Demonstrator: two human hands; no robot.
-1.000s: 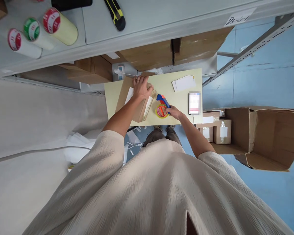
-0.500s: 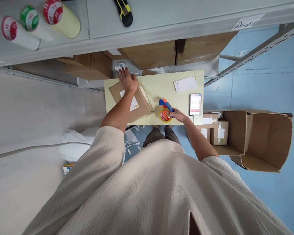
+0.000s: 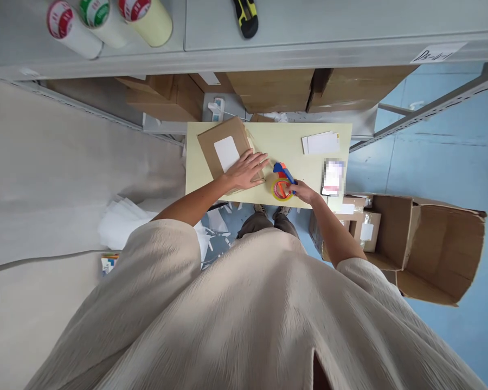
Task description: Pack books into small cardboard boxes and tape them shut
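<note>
A flat cardboard box with a white label lies at an angle on the left of the pale yellow table. My left hand rests flat across the box's near right part, fingers stretched out and pointing right. Just to the right, my right hand is closed around the handle of a blue and orange tape dispenser with a roll of clear yellowish tape on it. The dispenser is over the table's near edge, close to the box's right corner.
White cards and a phone lie on the table's right. Behind stands a shelf with a box cutter, rolls and large cartons. An open carton is on the floor at right.
My left hand has moved from the box's far edge to its near right part. The box has turned somewhat. My right hand still holds the tape dispenser. The whole view has shifted.
</note>
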